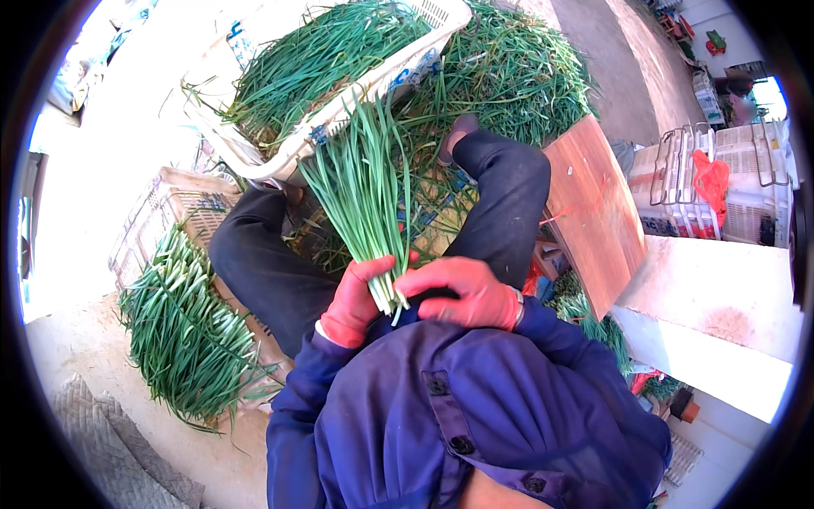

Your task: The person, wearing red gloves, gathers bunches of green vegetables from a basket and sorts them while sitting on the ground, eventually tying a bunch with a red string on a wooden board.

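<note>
A bunch of garlic chives [360, 187] stands in front of my body, green leaves fanning away from me and pale stem ends toward me. My left hand [349, 305], in a red glove, is closed round the lower stems. From the other side my right hand [466, 293], gloved in red too, has its bent fingers closed at the pale stem ends. Its fingertips touch the stalks; part of its grip is hidden behind the hand. Beyond the bunch, a white plastic crate [339, 109] holds a pile of loose chives [331, 59].
A heap of chives [517, 76] lies beyond my right foot. Left of my leg, chives in rows [182, 331] lie beside a pale crate [182, 188]. At right are a wooden board [593, 212], a white block [708, 293] and stacked crates [666, 174] with a red bag [710, 187].
</note>
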`<action>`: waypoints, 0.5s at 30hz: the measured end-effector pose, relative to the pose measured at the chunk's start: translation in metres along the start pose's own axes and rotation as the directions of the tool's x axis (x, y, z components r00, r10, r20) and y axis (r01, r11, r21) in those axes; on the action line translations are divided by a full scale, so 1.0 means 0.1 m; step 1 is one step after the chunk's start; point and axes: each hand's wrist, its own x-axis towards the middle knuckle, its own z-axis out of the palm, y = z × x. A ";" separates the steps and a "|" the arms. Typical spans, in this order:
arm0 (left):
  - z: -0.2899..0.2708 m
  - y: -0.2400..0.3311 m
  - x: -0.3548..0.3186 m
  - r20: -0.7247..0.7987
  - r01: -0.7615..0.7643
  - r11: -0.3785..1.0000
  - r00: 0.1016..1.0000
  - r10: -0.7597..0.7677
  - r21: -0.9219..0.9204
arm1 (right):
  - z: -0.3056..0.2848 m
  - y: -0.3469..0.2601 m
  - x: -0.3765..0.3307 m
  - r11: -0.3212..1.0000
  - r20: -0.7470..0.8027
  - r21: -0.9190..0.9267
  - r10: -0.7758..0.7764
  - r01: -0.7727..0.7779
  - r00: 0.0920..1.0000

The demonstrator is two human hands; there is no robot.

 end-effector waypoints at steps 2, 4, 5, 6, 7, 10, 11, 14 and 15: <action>0.10 -0.05 -0.13 -0.053 0.053 0.998 0.997 -0.051 0.044 | -0.06 0.22 -0.15 0.925 -0.198 0.250 0.338 -0.286 0.920; 0.31 -0.07 -0.31 -0.114 0.122 0.989 0.987 -0.112 0.087 | -0.20 0.32 -0.21 0.837 -0.218 0.241 0.541 -0.492 0.813; 0.41 -0.07 -0.38 -0.113 0.173 0.980 0.980 -0.161 0.102 | -0.20 0.34 -0.23 0.812 -0.138 0.323 0.549 -0.486 0.824; 0.44 -0.10 -0.43 -0.098 0.175 0.979 0.982 -0.164 0.110 | -0.16 0.33 -0.19 0.773 -0.049 0.402 0.553 -0.490 0.832; 0.46 -0.11 -0.46 -0.082 0.177 0.977 0.982 -0.168 0.117 | -0.12 0.30 -0.15 0.727 0.039 0.476 0.546 -0.496 0.837; 0.49 -0.08 -0.49 -0.097 0.186 0.947 0.981 -0.166 0.263 | -0.06 0.28 0.01 0.621 0.182 0.522 0.588 -0.584 0.788; 0.50 -0.08 -0.49 -0.105 0.181 0.925 0.982 -0.154 0.335 | -0.04 0.25 0.05 0.578 0.160 0.580 0.610 -0.574 0.776; 0.40 -0.12 -0.47 -0.190 0.125 0.928 0.980 -0.060 0.352 | 0.03 0.32 0.12 0.576 0.110 0.629 0.600 -0.523 0.792; 0.39 -0.13 -0.46 -0.214 0.112 0.939 0.976 -0.043 0.325 | 0.07 0.40 0.13 0.541 0.099 0.686 0.593 -0.487 0.799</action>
